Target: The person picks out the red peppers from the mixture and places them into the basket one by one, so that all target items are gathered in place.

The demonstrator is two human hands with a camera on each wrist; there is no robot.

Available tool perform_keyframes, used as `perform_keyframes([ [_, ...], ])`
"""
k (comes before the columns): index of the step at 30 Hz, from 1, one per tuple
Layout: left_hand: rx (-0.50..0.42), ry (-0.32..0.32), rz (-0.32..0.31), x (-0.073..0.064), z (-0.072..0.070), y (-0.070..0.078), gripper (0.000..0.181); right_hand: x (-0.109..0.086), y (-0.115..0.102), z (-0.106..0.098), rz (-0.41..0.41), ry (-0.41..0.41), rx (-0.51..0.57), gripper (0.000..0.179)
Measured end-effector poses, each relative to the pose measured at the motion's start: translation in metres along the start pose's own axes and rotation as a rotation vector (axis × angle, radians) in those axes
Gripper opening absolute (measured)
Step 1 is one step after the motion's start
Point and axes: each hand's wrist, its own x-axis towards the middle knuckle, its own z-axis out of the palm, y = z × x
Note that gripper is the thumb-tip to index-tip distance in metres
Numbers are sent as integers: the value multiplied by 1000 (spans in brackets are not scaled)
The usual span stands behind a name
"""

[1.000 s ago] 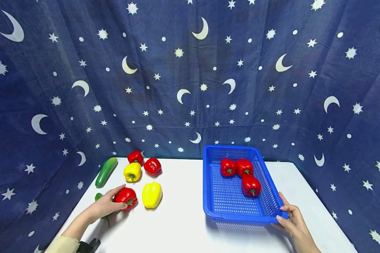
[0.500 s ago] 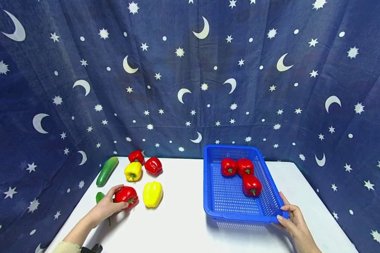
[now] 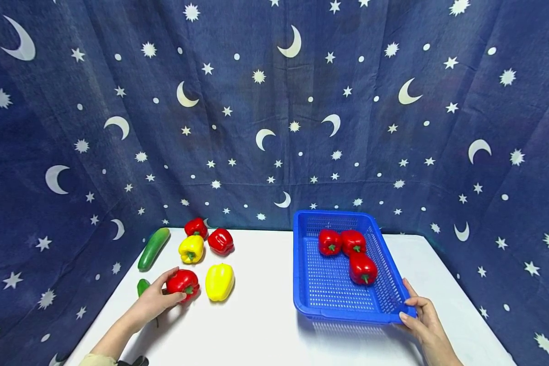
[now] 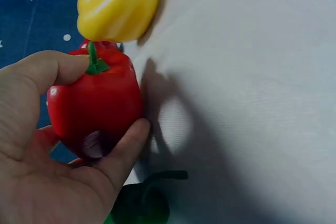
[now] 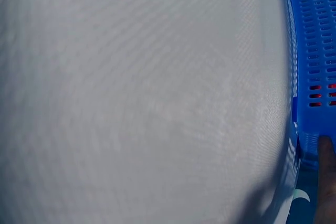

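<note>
- One red pepper [image 3: 183, 283] sits in the left hand [image 3: 152, 303], at the head view's 8 o'clock; thumb beside the stem, fingers curved round the far side.
- Its glossy, unwrinkled skin suggests something light, firm and rather slippery, perhaps artificial, and hardly fragile.
- The broad sides look the best hold; the thin green stem [image 4: 97, 66] seems a poor one.
- The right hand [image 3: 424, 325] pinches the blue basket [image 3: 338, 316] at its 4 o'clock corner; the perforated plastic looks light and slightly flexible, with the rim the surest hold.
- Most left fingertips are hidden behind the pepper, and whether it touches the table [image 3: 261, 315] I cannot tell.
- A green vegetable [image 4: 142, 203] at the pepper's 8 o'clock is largely covered by that hand.
- The right wrist view cuts off nearly everything but one finger at 4 o'clock.
</note>
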Motion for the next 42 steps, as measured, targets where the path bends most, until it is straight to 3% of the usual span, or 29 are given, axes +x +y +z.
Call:
perform_keyframes([
  [6, -30, 33, 40, -3, -10, 9, 88, -1, 0, 1, 1, 3, -13, 26],
  [13, -106, 41, 151, 1, -12, 33, 88, -1, 0, 0, -26, -14, -2, 26],
  [22, -154, -32, 158, 6, 4, 72, 87, 0, 2, -1, 9, -2, 16, 28],
  [29, -183, -82, 220, 15, 17, 91, 86, 0, 2, 0, 10, 3, -9, 26],
  [42, -180, -153, 284, 29, 45, 135, 84, 0, 5, -2, -50, -30, 32, 26],
])
